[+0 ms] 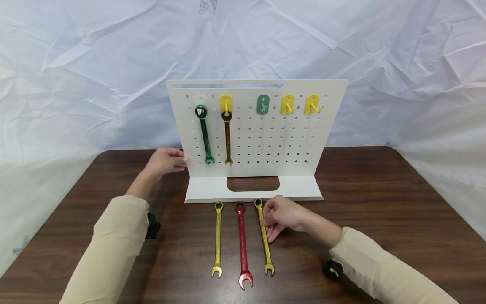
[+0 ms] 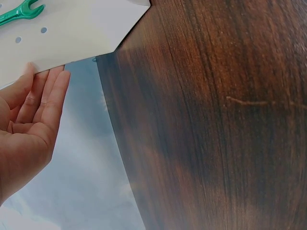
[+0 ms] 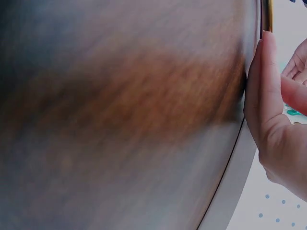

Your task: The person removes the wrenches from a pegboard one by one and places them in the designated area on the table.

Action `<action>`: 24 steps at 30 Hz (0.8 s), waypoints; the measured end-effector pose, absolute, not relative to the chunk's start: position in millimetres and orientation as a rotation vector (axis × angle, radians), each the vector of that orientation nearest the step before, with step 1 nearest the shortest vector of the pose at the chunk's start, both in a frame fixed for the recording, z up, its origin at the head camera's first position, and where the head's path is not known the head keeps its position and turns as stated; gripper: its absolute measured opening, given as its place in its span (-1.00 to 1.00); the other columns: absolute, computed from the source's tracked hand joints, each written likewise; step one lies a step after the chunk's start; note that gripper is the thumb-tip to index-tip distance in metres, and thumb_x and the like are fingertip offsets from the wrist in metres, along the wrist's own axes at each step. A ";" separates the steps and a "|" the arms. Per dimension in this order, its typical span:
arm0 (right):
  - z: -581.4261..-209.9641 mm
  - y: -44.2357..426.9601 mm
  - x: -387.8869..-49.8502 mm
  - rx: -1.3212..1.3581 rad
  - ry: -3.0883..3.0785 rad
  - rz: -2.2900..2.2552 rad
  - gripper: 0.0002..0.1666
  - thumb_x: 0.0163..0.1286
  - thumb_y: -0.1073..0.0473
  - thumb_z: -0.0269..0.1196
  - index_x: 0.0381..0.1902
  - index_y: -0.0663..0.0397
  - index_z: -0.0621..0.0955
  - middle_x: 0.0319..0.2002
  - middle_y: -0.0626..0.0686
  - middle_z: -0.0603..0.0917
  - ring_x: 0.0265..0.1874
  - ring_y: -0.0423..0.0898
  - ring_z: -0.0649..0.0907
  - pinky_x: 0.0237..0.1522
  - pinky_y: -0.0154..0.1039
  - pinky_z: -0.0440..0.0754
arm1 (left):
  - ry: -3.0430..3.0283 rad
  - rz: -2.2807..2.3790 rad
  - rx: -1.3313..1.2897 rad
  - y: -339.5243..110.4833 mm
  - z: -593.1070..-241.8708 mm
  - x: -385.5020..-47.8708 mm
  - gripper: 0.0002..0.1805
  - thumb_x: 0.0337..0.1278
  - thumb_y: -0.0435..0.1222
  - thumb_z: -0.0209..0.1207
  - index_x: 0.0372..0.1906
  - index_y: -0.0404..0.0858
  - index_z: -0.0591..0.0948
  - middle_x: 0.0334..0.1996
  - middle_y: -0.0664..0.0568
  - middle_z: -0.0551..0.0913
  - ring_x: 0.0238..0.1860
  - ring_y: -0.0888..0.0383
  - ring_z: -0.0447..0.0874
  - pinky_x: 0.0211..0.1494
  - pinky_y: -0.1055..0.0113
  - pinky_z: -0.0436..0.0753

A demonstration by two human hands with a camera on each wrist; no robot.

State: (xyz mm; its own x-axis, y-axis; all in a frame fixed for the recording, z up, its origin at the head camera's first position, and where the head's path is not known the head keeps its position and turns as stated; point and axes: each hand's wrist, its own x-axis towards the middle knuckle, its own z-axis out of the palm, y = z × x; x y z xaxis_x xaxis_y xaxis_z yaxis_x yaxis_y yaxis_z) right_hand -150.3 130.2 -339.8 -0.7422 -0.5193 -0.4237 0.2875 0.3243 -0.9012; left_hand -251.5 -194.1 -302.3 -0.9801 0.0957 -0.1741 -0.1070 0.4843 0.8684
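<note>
Currently, left hand: pinches the left edge of the white pegboard stand, thumb on the front face and fingers behind it; left hand [image 1: 167,161], pegboard stand [image 1: 250,169].
Right hand: reaches in from the right with its fingers touching the right yellow wrench; right hand [image 1: 282,215], right yellow wrench [image 1: 265,240]. I cannot tell whether they grip the shaft or only rest against it.
Right yellow wrench's place: flat on the table [image 1: 379,202], ring end just in front of the stand's base, forked end toward the person.
Wrenches beside it: the red wrench [image 1: 243,242] lies in the middle of the row, and the left yellow wrench [image 1: 218,239] lies left of that. All three are apart from one another, ring ends toward the stand.
Hanging wrenches: the green wrench [image 1: 205,135] hangs by its ring, slightly tilted, from the white hook [image 1: 200,99]; the bronze wrench [image 1: 228,139] hangs nearly upright from the left yellow hook [image 1: 225,102].
Bare hooks: the green hook [image 1: 263,104], the middle yellow hook [image 1: 287,104] and the right yellow hook [image 1: 312,104], in that order toward the right.
Sleeves: cream on both arms, with a black device at each wrist.
Backdrop: wrinkled pale cloth [image 1: 133,63] behind the table.
Right wrist view: much of it is blurred wood.
</note>
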 end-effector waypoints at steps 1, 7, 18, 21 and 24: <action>-339.8 129.9 -150.0 -0.200 1.903 -1.494 -0.91 0.23 0.55 0.06 -0.42 0.37 0.39 -0.63 0.19 0.53 -0.70 -0.03 0.62 -0.49 -0.05 0.68 | 2.532 1.500 -0.011 -194.3 -302.4 -251.4 -0.65 0.26 -0.32 0.06 0.01 -0.52 0.46 -0.02 -0.34 0.49 0.01 -0.19 0.51 0.04 0.10 0.55; -340.3 130.1 -150.2 -0.186 1.909 -1.485 -0.94 0.25 0.53 0.05 -0.41 0.41 0.40 -0.60 0.22 0.54 -0.69 -0.02 0.63 -0.50 -0.08 0.69 | 2.527 1.509 -0.015 -195.3 -302.8 -251.9 -0.65 0.26 -0.32 0.07 0.01 -0.52 0.46 -0.02 -0.34 0.49 0.00 -0.18 0.51 0.04 0.11 0.55; -340.2 129.1 -151.7 -0.129 1.950 -1.447 -0.93 0.23 0.51 0.07 -0.44 0.37 0.42 -0.62 0.21 0.53 -0.71 -0.03 0.63 -0.51 -0.11 0.69 | 2.530 1.507 -0.023 -194.8 -302.8 -252.7 -0.64 0.25 -0.31 0.07 0.01 -0.52 0.45 -0.03 -0.34 0.49 -0.01 -0.18 0.52 0.04 0.12 0.56; -339.8 129.4 -151.9 -0.122 1.951 -1.441 -0.93 0.22 0.51 0.07 -0.44 0.37 0.42 -0.62 0.20 0.53 -0.71 -0.03 0.63 -0.52 -0.11 0.69 | 2.527 1.506 -0.019 -194.8 -302.9 -252.8 -0.64 0.26 -0.31 0.06 0.01 -0.52 0.45 -0.03 -0.34 0.49 0.00 -0.18 0.51 0.04 0.12 0.56; -339.8 130.1 -152.1 -0.108 1.949 -1.443 -0.94 0.22 0.51 0.08 -0.44 0.37 0.42 -0.63 0.20 0.53 -0.72 -0.03 0.63 -0.52 -0.11 0.68 | 2.524 1.506 -0.016 -194.5 -302.8 -252.6 -0.64 0.25 -0.31 0.07 0.01 -0.52 0.46 -0.03 -0.33 0.49 0.01 -0.19 0.51 0.04 0.12 0.56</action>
State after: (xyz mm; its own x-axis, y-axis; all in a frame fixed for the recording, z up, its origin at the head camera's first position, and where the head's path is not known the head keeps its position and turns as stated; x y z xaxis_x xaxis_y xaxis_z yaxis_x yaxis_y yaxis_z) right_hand -152.1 130.1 -339.8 -0.7524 -0.4519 -0.4793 0.3266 0.3760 -0.8672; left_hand -252.6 -194.5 -302.8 -0.9796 0.0935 -0.1780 -0.1122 0.4803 0.8699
